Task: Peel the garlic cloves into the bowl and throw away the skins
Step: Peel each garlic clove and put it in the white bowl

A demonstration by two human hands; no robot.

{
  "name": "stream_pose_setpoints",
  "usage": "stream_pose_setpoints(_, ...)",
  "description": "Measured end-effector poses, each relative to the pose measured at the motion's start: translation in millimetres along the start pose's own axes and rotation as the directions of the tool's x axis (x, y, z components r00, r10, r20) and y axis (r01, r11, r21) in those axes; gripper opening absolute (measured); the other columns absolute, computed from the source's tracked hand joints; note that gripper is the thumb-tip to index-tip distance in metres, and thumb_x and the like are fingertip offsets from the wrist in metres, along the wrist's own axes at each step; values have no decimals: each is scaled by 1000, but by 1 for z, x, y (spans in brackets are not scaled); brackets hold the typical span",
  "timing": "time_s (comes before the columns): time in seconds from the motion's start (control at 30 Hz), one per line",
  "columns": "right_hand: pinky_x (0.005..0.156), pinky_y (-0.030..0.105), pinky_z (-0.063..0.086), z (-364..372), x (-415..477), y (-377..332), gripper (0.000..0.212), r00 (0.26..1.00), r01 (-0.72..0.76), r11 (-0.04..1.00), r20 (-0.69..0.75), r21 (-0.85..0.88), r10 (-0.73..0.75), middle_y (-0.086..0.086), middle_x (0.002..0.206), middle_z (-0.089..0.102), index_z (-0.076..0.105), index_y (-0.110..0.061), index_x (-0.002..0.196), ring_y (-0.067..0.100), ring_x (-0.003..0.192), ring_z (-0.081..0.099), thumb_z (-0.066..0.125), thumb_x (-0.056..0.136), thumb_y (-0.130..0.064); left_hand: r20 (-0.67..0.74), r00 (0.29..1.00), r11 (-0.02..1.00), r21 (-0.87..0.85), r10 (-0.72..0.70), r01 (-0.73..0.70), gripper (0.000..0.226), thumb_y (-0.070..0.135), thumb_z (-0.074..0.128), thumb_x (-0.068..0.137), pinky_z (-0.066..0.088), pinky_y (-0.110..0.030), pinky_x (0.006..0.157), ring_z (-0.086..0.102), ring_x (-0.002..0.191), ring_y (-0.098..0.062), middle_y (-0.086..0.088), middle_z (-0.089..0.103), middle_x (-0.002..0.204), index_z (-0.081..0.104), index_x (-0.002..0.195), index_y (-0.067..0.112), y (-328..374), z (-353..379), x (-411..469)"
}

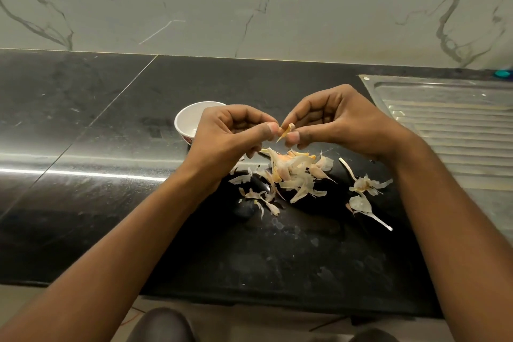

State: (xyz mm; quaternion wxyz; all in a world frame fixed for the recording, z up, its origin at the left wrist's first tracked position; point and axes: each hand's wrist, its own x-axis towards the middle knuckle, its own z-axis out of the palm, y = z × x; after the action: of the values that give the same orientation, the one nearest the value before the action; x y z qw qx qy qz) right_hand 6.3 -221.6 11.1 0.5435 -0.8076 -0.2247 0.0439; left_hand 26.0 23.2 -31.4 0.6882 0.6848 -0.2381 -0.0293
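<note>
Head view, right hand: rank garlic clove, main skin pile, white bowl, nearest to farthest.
1. garlic clove: pinched between the right hand and the left hand.
2. main skin pile: on the counter, just below the hands, towards the person.
3. white bowl: off to the left, beyond the left hand.

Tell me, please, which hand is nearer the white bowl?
Left. The left hand covers the right rim of the bowl in view; the right hand is farther off to its right.
</note>
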Motion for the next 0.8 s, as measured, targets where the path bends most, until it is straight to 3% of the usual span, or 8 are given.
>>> stream_pose_setpoints(0.23, 91, 41, 65, 2, 3, 1, 32, 999, 28, 998, -30, -60, -30, 7, 110, 82, 79, -3, 120, 29, 102, 79, 83, 88, -6, 48, 996, 997, -33, -74, 75, 14, 9, 75, 95, 57, -28, 64, 72, 73, -26, -21, 78, 89, 79, 101, -3, 2, 2, 0)
stream_pose_setpoints(0.47, 87, 31, 65, 3, 3, 1, 31, 997, 28, 999, -66, -30, -30, 12, 101, 82, 79, -3, 114, 27, 94, 79, 86, 85, -6, 132, 964, 942, -219, -231, 256, 25, 18, 74, 90, 61, -26, 70, 73, 76, -21, -20, 77, 92, 79, 101, -4, 8, 2, -1)
stream_pose_setpoints(0.63, 85, 26, 63, 5, 2, -1, 27, 997, 61, 998, -51, -16, -62, 11, 100, 83, 79, 3, 107, 24, 93, 81, 87, 81, 0, 144, 949, 914, -264, -279, 309, 24, 16, 75, 83, 58, -21, 61, 70, 68, -17, -15, 75, 83, 78, 96, -4, 10, 4, -1)
stream_pose_setpoints(0.8, 84, 29, 64, 7, 2, -3, 26, 994, 103, 994, -32, -31, -104, 9, 99, 83, 80, 3, 106, 25, 91, 81, 86, 81, 2, 111, 954, 923, -244, -279, 298, 10, 0, 68, 94, 53, -21, 55, 63, 59, -16, -13, 70, 73, 75, 89, -4, 10, 6, -2)
